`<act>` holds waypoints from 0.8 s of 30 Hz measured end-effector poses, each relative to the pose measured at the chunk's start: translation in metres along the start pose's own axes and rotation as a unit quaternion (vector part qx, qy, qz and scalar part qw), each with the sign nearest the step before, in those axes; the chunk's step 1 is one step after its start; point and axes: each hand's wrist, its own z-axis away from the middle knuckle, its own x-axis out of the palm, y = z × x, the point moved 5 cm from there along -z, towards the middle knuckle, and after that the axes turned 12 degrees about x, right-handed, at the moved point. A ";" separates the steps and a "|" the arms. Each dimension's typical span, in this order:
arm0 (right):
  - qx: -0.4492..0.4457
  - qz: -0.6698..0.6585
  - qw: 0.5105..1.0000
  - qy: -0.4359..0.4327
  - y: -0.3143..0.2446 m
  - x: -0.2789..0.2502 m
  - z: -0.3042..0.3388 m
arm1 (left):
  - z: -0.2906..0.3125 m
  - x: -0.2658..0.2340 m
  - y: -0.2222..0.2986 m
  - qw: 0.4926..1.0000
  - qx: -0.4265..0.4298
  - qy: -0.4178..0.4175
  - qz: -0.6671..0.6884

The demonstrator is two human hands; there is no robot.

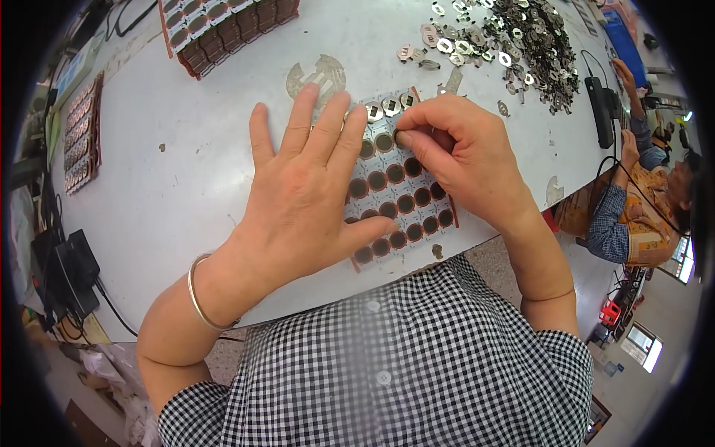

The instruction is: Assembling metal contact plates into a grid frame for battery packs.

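The right hand [462, 153] has thumb and forefinger pinched together over a small metal disc at the upper part of the panel [402, 197], pressing down at a round cell in the second row; the disc itself is almost wholly hidden by the fingertips. The left hand [302, 197] lies flat and released, fingers spread, palm pinning the panel's left half to the white table [171, 186].

The panel is a grid of dark round cells in a reddish frame. Three silver discs [390, 106] already sit in its top row; the rest of the cells show dark. By my judgement, the filling is at an early stage, with one disc being seated now. The next move calls for a fresh disc from the loose heap [521, 45] at the far right.

The panel's near edge lies just at the table edge, with little margin. Open surface lies to the left. Stacked panels [223, 30] stand well apart at the far side. Another person [644, 201] works to the right, beyond the table corner.
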 end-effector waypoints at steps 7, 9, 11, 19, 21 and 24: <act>-0.167 0.058 0.977 0.118 -0.001 0.005 0.009 | -0.001 0.001 0.000 1.000 0.002 0.001 -0.006; -0.166 0.056 0.977 0.121 -0.004 0.005 0.013 | -0.001 0.000 0.000 1.000 0.000 -0.001 -0.010; -0.135 0.066 0.983 0.104 -0.008 0.004 0.015 | -0.002 0.000 0.001 1.000 0.001 -0.003 -0.012; -0.157 0.098 0.971 0.154 -0.011 0.013 0.022 | -0.003 0.000 0.001 0.999 -0.008 -0.029 -0.013; -0.155 0.101 0.969 0.161 -0.009 0.012 0.023 | -0.003 0.001 0.002 0.999 -0.004 -0.031 -0.016; -0.168 0.103 0.968 0.158 -0.008 0.012 0.024 | -0.003 0.001 0.003 0.999 -0.002 -0.037 -0.024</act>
